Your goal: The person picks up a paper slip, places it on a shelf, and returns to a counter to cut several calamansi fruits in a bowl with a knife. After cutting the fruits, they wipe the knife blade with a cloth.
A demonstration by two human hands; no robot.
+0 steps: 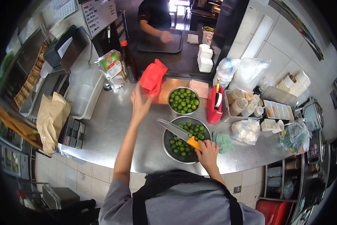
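Shiny steel covers the table (108,129), where the larger bowl (165,142) holds glossy, round green limes (179,145). Above them slants a broad, pale-bladed knife (173,128), its orange handle clasped in the right hand's grip (207,153). The left arm stretches forward, its grip (141,100) pinching a red item's (152,77) lower edge

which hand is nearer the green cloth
Right. The right hand is just beside the green cloth, holding the knife over the large bowl. The left hand is farther off, left of the bowls, at the red item.
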